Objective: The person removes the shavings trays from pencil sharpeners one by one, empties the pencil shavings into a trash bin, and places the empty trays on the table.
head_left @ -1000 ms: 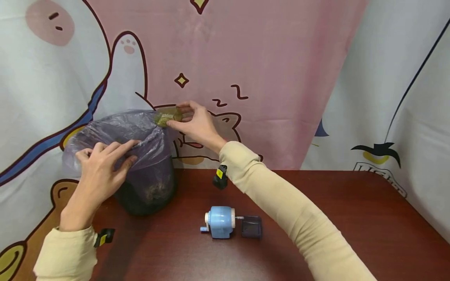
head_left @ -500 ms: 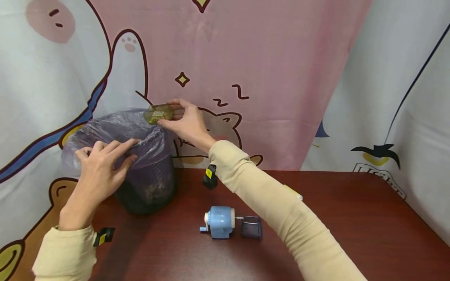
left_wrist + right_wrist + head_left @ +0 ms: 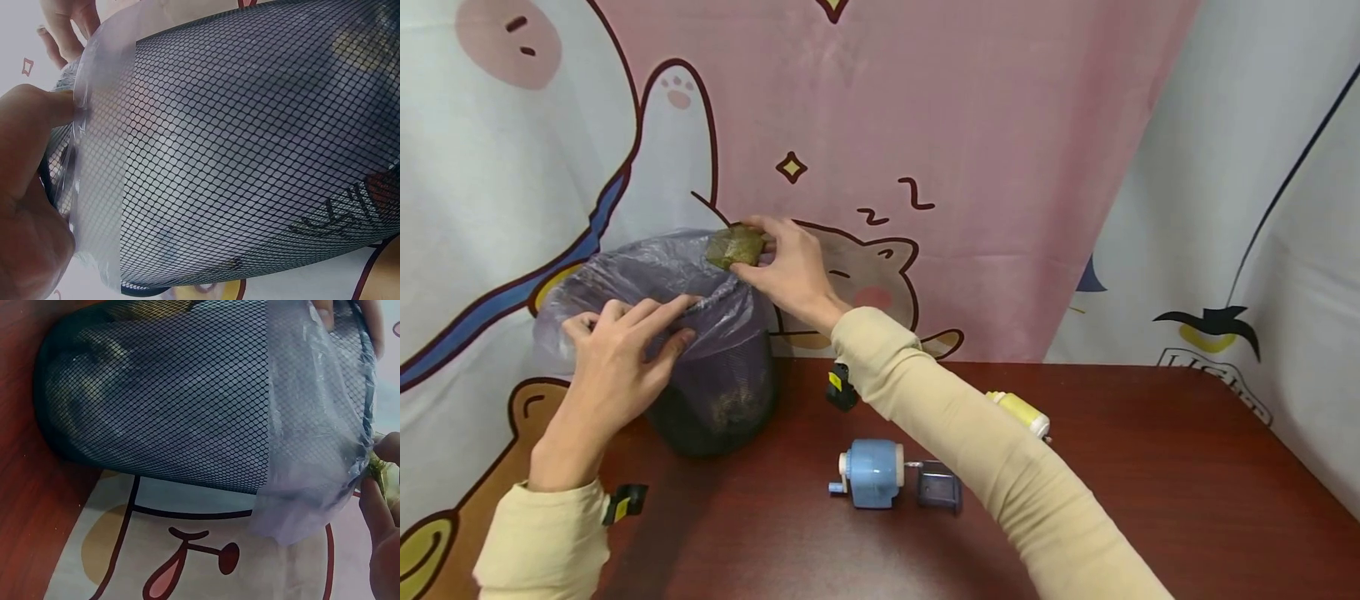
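A black mesh trash can [image 3: 722,412], lined with a thin purple bag [image 3: 658,262], stands at the left of the table. My left hand [image 3: 619,354] grips its near rim, fingers over the edge and thumb [image 3: 59,107] against the outside of the bag. My right hand [image 3: 793,271] pinches a small translucent yellow-green sharpener tray [image 3: 732,248] between thumb and fingers, tilted over the can's right rim. Something yellowish-green shows inside the tray. Seen through the mesh in the right wrist view, crumpled contents [image 3: 87,394] lie low in the can.
On the brown table [image 3: 1135,467] sits a blue hand-crank pencil sharpener [image 3: 874,473], its dark clear tray [image 3: 938,486] beside it. A yellow sharpener [image 3: 1021,413] lies behind my right sleeve, partly hidden. A printed cloth [image 3: 970,125] hangs behind the table.
My right hand has moved left with the sharpener tray, which now tips further over the can's rim. The yellow sharpener has come into view past my sleeve. My left hand stays put.
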The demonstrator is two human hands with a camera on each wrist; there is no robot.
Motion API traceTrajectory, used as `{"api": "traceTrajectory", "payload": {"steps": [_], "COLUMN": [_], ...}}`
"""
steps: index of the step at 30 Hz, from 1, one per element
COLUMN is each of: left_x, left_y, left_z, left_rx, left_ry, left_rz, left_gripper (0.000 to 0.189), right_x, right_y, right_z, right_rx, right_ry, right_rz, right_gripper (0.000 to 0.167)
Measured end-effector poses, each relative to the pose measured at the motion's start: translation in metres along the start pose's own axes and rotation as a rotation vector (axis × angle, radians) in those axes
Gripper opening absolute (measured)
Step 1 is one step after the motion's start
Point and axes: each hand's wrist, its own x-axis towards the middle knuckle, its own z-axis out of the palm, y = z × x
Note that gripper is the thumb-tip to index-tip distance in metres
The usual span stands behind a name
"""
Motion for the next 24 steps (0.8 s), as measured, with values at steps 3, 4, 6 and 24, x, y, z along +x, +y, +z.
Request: {"api": "traceTrajectory", "payload": {"steps": [3,4,6,24], "left_x": [0.001,0.001,0.001,0.001], "left_y": [0.0,0.0,0.0,0.001], "left_z": [0.0,0.0,0.001,0.0], "left_rx": [0.0,0.002,0.003,0.005], "left_ry": [0.004,0.005,0.008,-0.01], "left_rz": [0.003,0.004,0.008,0.0], "left_gripper": [0.041,0.041,0.04,0.04], "right_x": [0.001,0.001,0.002,0.003], "right_y": [-0.001,-0.001,-0.002,-0.015], "right_z": [0.002,0.002,0.002,0.003], "right_rx": [-0.077,-0.109,-0.158,-0.359], "right_ry": [0.003,0.004,0.003,-0.075], "right_rz": [-0.033,-0.045,-0.07,-0.173], "right_gripper": [0.056,0.056,0.055,0.054]}}
